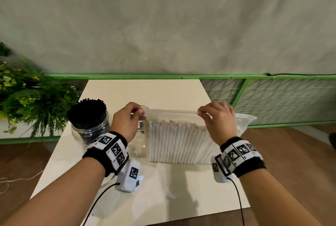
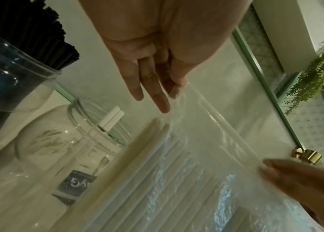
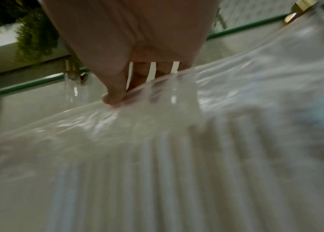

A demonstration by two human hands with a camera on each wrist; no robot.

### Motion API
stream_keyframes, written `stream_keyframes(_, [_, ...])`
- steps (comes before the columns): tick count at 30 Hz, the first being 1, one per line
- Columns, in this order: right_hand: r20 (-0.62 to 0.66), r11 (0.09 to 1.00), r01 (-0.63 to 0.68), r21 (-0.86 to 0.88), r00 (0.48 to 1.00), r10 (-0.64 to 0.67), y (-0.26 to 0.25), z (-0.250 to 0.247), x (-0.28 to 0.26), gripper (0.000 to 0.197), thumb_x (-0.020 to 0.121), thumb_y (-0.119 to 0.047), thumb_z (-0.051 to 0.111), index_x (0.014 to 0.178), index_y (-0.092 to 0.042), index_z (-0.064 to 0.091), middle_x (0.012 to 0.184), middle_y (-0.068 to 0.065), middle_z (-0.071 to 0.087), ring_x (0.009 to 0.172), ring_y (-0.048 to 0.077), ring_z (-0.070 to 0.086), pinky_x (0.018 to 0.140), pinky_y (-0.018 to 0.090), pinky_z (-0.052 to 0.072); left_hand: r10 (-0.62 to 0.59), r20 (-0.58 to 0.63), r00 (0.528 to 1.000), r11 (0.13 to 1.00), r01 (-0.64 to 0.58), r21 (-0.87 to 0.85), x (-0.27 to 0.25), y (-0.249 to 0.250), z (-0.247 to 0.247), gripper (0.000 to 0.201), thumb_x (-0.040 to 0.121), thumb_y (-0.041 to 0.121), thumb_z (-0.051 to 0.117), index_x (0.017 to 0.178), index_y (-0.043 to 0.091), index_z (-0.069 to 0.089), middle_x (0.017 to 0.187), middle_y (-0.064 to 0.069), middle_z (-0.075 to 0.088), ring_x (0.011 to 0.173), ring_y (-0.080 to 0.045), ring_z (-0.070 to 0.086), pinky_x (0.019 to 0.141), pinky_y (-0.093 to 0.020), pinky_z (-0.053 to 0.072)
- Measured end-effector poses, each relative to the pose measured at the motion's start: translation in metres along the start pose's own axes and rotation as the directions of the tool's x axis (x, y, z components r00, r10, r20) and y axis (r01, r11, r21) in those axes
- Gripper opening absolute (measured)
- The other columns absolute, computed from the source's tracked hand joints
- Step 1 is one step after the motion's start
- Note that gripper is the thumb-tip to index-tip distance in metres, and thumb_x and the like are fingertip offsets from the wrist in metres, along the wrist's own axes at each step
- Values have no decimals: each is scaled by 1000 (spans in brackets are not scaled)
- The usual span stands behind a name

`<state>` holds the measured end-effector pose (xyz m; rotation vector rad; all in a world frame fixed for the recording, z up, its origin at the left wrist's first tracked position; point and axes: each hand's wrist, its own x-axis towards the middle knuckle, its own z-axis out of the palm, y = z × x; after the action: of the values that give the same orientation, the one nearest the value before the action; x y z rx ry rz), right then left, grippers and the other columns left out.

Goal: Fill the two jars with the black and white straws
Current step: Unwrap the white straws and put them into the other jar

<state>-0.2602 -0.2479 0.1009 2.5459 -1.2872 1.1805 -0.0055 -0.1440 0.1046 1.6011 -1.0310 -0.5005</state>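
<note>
Both hands pinch the top edge of the clear bag (image 1: 181, 116) of white straws (image 1: 180, 142) — left hand (image 1: 127, 120) at its left corner, right hand (image 1: 216, 122) further along, fingers clamped on plastic. The mouth looks sealed, though I can't be sure. Better to part it evenly beside the near-empty jar (image 2: 73, 150) — the black straws (image 1: 87, 111) already fill theirs.

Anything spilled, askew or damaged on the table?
Nothing stands out. Both hands, left hand and right hand, pinch the bag of white straws upright; the black straws stand in their jar.
</note>
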Motion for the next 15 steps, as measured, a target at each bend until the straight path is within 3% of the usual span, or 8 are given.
stream_keyframes(3, [-46,993,-92,-79,995,89,34,-23,-10,4,82,-23,70,84,-22,74,87,-2,67,86,28,54,86,43,36,-9,-9,1000,1000,9,17,4,-4,2,20,95,7,50,79,19,55,84,-2,68,75,-11,71,55,-5,43])
stream_keyframes(7, [-92,979,-183,-91,980,175,69,-43,-21,9,86,-18,68,90,-15,74,91,4,67,85,31,55,75,37,40,-11,-26,1000,999,12,39,10,-7,5,23,95,8,49,77,21,53,82,-1,67,74,-10,70,56,-5,42])
stream_keyframes(10, [-103,963,-269,-19,959,265,82,-52,-27,10,86,-9,67,93,-7,74,91,9,66,83,30,59,73,30,43,-12,-20,1000,999,13,46,12,-9,7,22,95,8,47,77,21,53,82,0,67,72,-6,70,54,-4,40])
stream_keyframes(14, [-119,925,-359,127,920,374,84,-51,-32,12,85,4,63,93,1,70,91,14,62,76,23,58,73,34,54,-21,-17,1000,999,21,27,12,-12,9,24,96,8,47,77,22,51,77,6,64,68,-1,69,61,-8,44])
stream_keyframes(15, [-108,899,-399,181,901,421,83,-50,-32,15,85,8,59,94,1,69,92,14,60,74,18,57,70,24,55,-25,-20,999,1000,25,19,11,-12,9,24,96,8,47,77,22,51,78,5,64,69,-4,69,63,-13,45])
